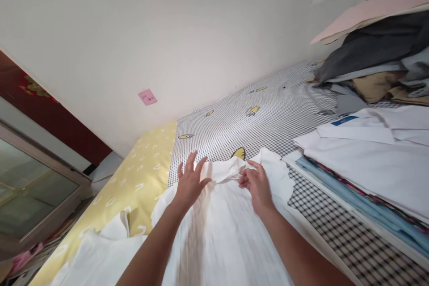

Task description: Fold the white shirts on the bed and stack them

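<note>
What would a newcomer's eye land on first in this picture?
The eye likely falls first on the white garment spread at bottom centre, with the left hand and right hand at its collar. Next comes the stack of folded clothes at right, topped by a white collared shirt with a blue label. The pink note on the wall, left of centre, also stands out.

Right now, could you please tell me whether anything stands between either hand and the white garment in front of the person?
Nothing visible does. The left hand and right hand are both at the collar end of the white garment; the folded clothes lie off to the right.
</note>
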Available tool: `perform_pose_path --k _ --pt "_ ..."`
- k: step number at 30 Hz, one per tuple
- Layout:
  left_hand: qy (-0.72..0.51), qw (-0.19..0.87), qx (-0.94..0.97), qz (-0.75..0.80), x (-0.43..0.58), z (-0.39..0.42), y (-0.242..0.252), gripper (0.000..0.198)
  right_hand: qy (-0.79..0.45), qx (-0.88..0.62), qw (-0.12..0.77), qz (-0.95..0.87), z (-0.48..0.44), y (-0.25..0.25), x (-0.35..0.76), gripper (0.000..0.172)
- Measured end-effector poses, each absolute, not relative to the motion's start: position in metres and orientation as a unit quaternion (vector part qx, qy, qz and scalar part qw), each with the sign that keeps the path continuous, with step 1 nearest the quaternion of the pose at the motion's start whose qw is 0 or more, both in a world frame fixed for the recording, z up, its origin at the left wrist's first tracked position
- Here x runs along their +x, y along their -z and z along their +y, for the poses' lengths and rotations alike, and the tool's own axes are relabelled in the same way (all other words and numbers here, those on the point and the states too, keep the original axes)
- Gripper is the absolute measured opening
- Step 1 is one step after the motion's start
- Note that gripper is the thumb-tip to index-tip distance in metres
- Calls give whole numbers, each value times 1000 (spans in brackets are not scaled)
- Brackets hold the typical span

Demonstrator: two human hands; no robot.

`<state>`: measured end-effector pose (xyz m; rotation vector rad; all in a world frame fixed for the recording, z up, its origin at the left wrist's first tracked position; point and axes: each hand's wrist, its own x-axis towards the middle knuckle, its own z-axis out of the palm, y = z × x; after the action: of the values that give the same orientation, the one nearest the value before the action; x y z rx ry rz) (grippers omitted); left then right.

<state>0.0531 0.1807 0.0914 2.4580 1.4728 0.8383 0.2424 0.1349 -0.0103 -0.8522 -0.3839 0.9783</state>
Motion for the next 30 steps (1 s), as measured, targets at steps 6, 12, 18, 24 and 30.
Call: perform_pose_path --k 6,12,18,24,30 --pt "-224 107 808 534 74 222 -105 31 -453 -401 776 -176 136 9 241 43" --pt "-306 -45 705 638 66 225 -113 22 -402 -453 758 -243 138 12 238 45" --pt "-347 -129 752 546 52 187 -69 38 -288 -511 742 -323 140 20 238 48" --pt "-391 63 787 474 35 164 -29 35 -236 -527 735 -356 139 22 238 38" --pt "-304 79 797 515 37 202 -4 39 -224 -559 623 -499 135 22 234 35"
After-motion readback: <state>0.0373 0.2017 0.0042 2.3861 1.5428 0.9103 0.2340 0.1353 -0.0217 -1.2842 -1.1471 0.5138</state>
